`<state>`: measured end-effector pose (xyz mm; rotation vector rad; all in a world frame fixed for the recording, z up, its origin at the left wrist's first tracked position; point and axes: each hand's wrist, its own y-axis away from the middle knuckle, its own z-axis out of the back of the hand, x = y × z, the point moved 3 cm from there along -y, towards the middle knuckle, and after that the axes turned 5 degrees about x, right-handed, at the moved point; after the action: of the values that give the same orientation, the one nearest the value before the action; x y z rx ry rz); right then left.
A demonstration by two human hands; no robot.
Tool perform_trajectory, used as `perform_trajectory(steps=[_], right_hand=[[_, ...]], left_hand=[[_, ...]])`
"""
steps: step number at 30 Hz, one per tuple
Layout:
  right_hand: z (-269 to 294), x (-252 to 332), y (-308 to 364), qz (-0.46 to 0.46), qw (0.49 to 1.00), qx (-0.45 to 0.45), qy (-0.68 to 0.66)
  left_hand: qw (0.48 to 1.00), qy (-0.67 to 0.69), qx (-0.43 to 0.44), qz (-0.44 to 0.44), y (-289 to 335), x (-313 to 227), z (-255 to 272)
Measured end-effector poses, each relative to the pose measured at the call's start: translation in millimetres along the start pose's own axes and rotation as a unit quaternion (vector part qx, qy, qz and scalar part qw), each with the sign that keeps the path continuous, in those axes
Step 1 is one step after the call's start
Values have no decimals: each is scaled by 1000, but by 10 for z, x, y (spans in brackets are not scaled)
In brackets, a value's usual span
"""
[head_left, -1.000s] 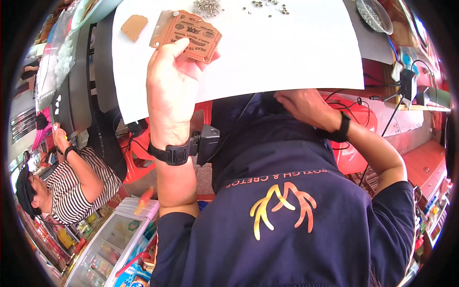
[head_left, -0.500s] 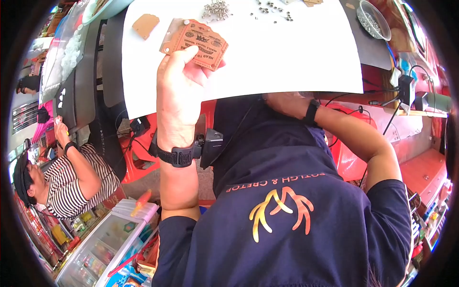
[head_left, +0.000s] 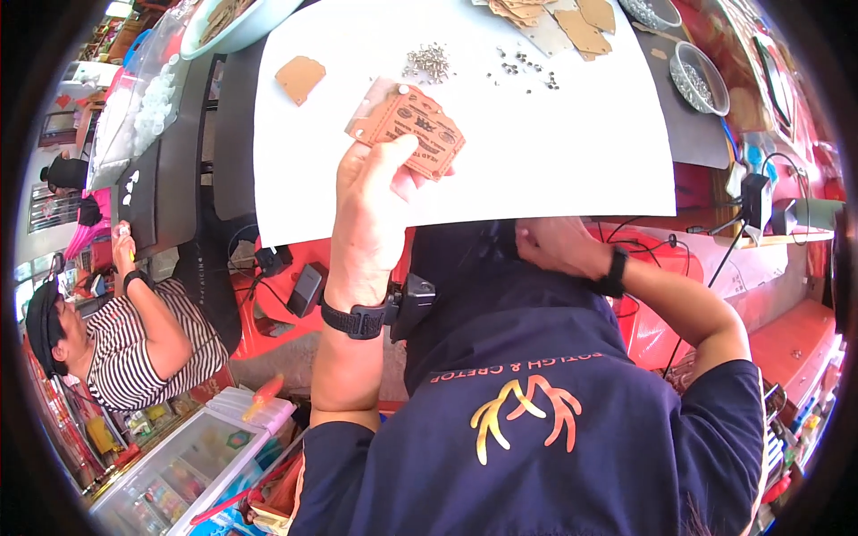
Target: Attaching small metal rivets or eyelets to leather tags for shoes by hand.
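Observation:
My left hand [head_left: 371,201] is raised over the near left part of the white sheet [head_left: 572,161]. Pinched between its thumb and fingers is a brown printed leather piece [head_left: 429,134] with a stitched-looking edge. A paler flap with a round stud at its corner sticks out on the left of the piece. My right hand [head_left: 567,248] rests low on my lap, just beneath the sheet's near edge. Its fingers are mostly hidden, and nothing shows in it. Beyond the leather piece lies a heap of small silver rivets [head_left: 429,62]; a loose brown piece [head_left: 300,80] lies to the left.
Dark metal bits [head_left: 527,67] lie scattered right of the rivets. Brown cut pieces [head_left: 585,31] are stacked at the back, near a clear bowl of metal parts [head_left: 697,79]. A pale basin [head_left: 237,27] stands back left. Another person [head_left: 152,339] in stripes sits at left.
The view has tilted up, showing more of the far table, the stacked pieces and the basin. My left hand keeps its hold on the leather piece. More of my right hand shows below the sheet.

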<state>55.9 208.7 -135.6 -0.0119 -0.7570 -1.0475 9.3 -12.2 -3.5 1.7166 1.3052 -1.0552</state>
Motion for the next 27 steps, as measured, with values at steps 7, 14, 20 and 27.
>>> perform_trajectory(steps=[7,14,20,27], right_hand=[[912,506,624,115,972,67,-193],[1600,609,226,50,892,-56,-446],[1479,601,52,61,808,-32,-585],[1442,569,28,57,751,-8,-657]], left_hand=[[1000,14,19,7,-68,16,-103],[997,59,41,40,-76,9,-375],[995,47,56,61,-32,-7,-456],[996,34,46,63,-45,-12,-485]])
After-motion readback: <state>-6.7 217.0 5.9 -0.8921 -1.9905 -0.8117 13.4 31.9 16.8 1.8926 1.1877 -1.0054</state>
